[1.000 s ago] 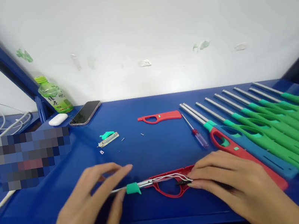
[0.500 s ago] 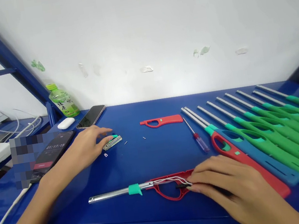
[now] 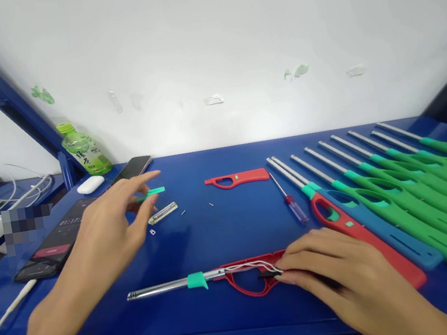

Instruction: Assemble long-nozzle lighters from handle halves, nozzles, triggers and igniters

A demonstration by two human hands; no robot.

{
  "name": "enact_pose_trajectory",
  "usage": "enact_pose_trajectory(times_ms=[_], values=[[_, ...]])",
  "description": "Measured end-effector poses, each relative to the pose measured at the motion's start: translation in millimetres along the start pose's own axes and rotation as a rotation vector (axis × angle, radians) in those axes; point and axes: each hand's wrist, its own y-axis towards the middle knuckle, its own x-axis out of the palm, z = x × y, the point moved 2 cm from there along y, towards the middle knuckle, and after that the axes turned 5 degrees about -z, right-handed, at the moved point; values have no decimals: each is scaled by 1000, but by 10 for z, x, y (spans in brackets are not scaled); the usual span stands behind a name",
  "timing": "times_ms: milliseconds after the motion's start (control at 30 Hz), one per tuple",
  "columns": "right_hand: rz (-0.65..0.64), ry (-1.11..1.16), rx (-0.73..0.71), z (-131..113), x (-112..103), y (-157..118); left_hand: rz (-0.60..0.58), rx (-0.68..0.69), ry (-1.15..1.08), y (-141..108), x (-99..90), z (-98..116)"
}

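Between the fingers of my left hand (image 3: 115, 221) is a small teal plastic piece (image 3: 155, 191), raised above the table. Just beyond those fingertips lies a clear, narrow fuel tank-like part (image 3: 163, 213), with a tiny white piece (image 3: 153, 232) beside it. My right hand (image 3: 342, 273) grips the open red half-shell of a long-necked lighter (image 3: 249, 288) near the front edge, fingertips at its white wires (image 3: 260, 266) and black part. From this shell a metal tube (image 3: 158, 289) points left, carrying a teal collar (image 3: 197, 280). The shell's handle end is hidden under my hand.
A red half-shell (image 3: 246, 177) and a screwdriver (image 3: 295, 207) lie mid-table, with two tiny screws (image 3: 211, 204) nearby. Several assembled lighters (image 3: 416, 205) fan out at right. Phones (image 3: 51, 245), an earbud case (image 3: 90, 184) and a bottle (image 3: 85, 150) occupy the left.
My left hand has picked up the teal piece from beside the clear part and lifted it slightly left. My right hand stays on the lighter shell. The view has shifted a little.
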Motion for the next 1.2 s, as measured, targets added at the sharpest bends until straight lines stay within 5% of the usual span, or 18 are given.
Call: enact_pose_trajectory(times_ms=[167, 300, 433, 767, 1200], values=[[-12, 0, -1, 10, 13, -10, 76, 20, -310, -512, 54, 620], [-26, -20, -14, 18, 24, -28, 20, 118, -337, -757, 211, 874], [-17, -39, -21, 11, 17, -38, -42, 214, -285, -805, 279, 922], [-19, -90, -11, 0, 6, -45, -4, 71, -410, -829, 386, 902], [-52, -52, 9, 4, 17, -48, -61, 317, -251, -861, 442, 941]])
